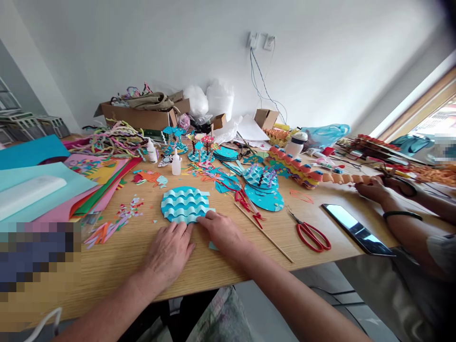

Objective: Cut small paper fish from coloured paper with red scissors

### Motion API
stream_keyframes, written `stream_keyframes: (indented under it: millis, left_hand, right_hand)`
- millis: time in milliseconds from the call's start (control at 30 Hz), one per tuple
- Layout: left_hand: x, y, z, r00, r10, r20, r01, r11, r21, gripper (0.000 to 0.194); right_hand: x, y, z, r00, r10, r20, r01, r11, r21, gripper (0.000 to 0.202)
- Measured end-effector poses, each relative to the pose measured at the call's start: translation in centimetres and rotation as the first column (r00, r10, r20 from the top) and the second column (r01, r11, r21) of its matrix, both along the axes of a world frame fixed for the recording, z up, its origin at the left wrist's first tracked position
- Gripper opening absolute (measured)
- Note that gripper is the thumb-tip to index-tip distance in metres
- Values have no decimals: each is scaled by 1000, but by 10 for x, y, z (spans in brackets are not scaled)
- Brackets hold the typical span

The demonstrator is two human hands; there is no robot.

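A round blue disc [165, 205] lies on the wooden table, crossed by several wavy light-blue paper strips [185, 201]. My left hand [170, 249] rests at the disc's near edge, fingertips pressing on the lowest strip, fingers lying fairly flat and holding nothing up. Beside it, my right hand [223, 232] touches the right end of that strip with bent fingers; its thumb and whatever lies under the fingertips are hidden. A small light-blue scrap [213, 245] shows beside my right hand. Two white glue bottles [176, 163] stand beyond the disc.
Red-handled scissors [313, 236], a thin stick [265, 233] and a phone [356, 229] lie to the right. Another person's hands [374, 192] work on an egg-carton strip [342, 178]. Coloured paper sheets [46, 185] cover the left; a cardboard box [138, 115] stands behind.
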State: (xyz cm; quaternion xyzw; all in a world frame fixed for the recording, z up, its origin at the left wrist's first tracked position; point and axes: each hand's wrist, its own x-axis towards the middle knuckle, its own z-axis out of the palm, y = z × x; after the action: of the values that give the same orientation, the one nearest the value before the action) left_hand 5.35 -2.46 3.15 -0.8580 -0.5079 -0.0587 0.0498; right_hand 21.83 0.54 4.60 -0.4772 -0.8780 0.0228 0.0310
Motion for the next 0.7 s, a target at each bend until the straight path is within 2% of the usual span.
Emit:
stream_keyframes:
  millis: [267, 500, 700]
  left_hand:
    - [-1, -1, 0, 1000, 8, -5, -8, 1000, -4, 35]
    - [0, 1, -3, 1000, -2, -7, 2, 1000, 24, 36]
    - [-13, -5, -2, 995, -50, 89, 47, 998, 34, 34]
  right_hand:
    - [-2, -1, -1, 1000, 3, 24, -4, 1000, 24, 32]
    - [-2, 1, -1, 998, -55, 21, 56, 998, -42, 30]
    - [-2, -2, 3, 996, -89, -8, 89, 995, -53, 38]
